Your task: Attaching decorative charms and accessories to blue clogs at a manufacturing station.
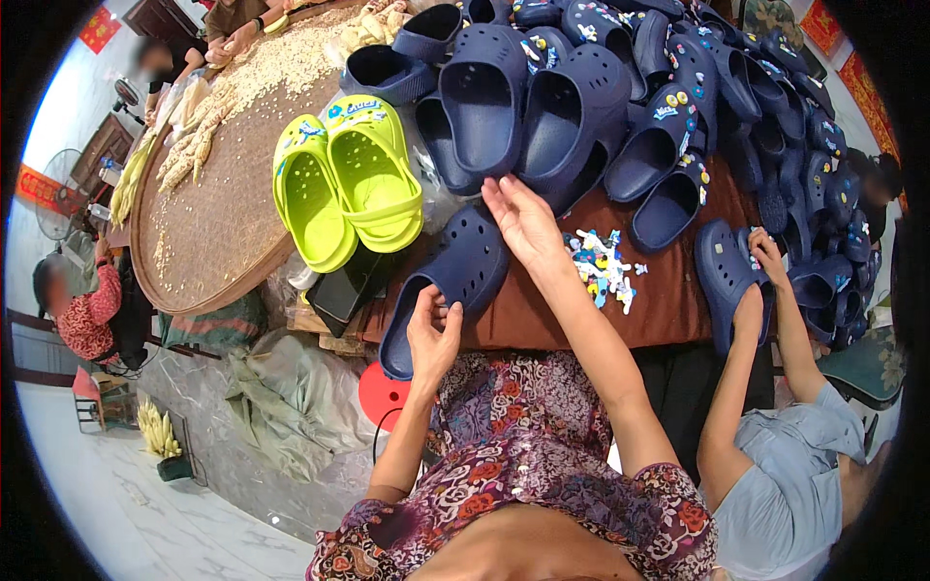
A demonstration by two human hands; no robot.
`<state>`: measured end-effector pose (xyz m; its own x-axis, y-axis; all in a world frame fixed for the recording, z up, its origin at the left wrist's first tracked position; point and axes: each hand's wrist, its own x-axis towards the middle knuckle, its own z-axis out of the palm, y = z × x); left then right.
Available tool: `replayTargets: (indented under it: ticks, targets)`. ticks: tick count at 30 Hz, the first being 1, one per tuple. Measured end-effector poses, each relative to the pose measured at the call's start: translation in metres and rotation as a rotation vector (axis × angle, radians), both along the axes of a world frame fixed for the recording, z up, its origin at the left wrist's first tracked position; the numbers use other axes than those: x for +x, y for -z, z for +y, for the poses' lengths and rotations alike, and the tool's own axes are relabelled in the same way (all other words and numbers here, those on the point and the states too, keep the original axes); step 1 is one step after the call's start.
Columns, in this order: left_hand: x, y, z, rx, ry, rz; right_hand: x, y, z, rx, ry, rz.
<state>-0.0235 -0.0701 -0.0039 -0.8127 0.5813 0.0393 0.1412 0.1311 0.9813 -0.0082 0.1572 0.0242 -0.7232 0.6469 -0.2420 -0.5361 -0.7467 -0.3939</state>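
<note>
Left grip on clog, overhanging table edge

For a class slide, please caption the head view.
Left hand on a navy clog, lime pair nearby, navy pile beyond.

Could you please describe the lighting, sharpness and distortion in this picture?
Head view: the wide lens leaves a round image with black corners and bluish fringing at the left rim; head view: the lime-green plastic clogs look bright and fairly sharp, the navy plastic clog at the bare left hand darker; head view: the head of the person in a red patterned top is blurred.
</note>
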Motion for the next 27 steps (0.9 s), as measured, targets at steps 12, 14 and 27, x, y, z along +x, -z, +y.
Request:
replayTargets:
  ticks: [12,14,27]
  targets:
    - [0.037,-0.012,0.014,0.053,0.129,-0.171,0.075,0.017,-0.023,0.578,-0.005,-0.441]
    - [0.045,-0.007,0.014,0.058,0.19,-0.191,0.09,0.031,-0.035,0.982,0.063,-0.647]
    - [0.092,0.003,0.038,0.167,0.301,-0.376,0.129,0.041,-0.01,1.406,0.261,-0.998]
